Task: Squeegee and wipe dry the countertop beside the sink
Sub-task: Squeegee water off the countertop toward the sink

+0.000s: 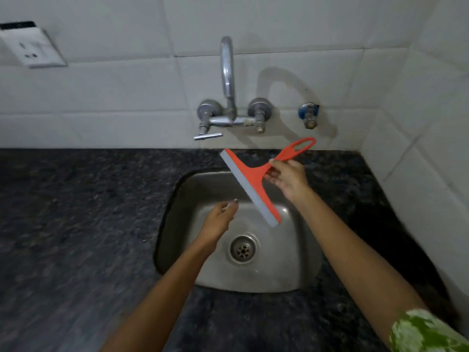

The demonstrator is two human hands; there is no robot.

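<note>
My right hand grips the handle of an orange squeegee with a grey rubber blade, held in the air over the steel sink. The blade runs diagonally from the back rim down toward the sink's middle. My left hand hovers over the sink's left half, holding nothing, its fingers loosely curled just left of the blade's lower end. The dark speckled granite countertop stretches left of the sink.
A chrome wall tap with two knobs rises behind the sink, and a small blue-handled valve sits to its right. White tiled walls close the back and right side. A wall socket is at upper left. The drain lies mid-sink.
</note>
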